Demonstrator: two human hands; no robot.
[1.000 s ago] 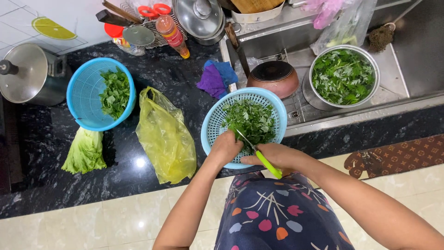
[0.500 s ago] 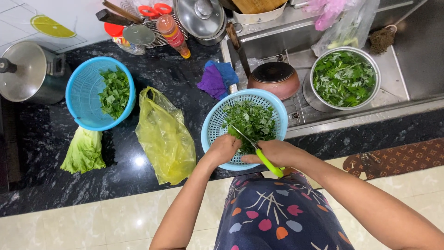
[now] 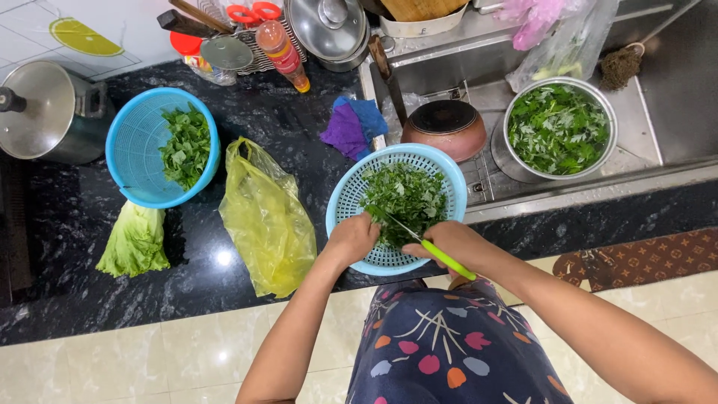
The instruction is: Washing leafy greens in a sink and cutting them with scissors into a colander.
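Currently, the right hand [image 3: 449, 241] grips a knife [image 3: 430, 249] by its green handle, fingers closed around it; the blade points up-left into the greens [image 3: 404, 196]. The left hand [image 3: 351, 238] is closed on a bunch of those greens at the near side of the colander [image 3: 351, 187]. Both hands meet over the colander's near rim. The colander, light blue, sits on the black counter [image 3: 90, 299] at its front edge, just beside the sink [image 3: 673, 112]. A yellow bag [image 3: 262, 217] lies to its left, near but apart. Farther left, a blue basket [image 3: 134, 150] holds more leaves, with a lettuce [image 3: 134, 241] touching its near rim. A steel bowl [image 3: 602, 105] of greens stands in the sink, beside a brown pan [image 3: 445, 127].
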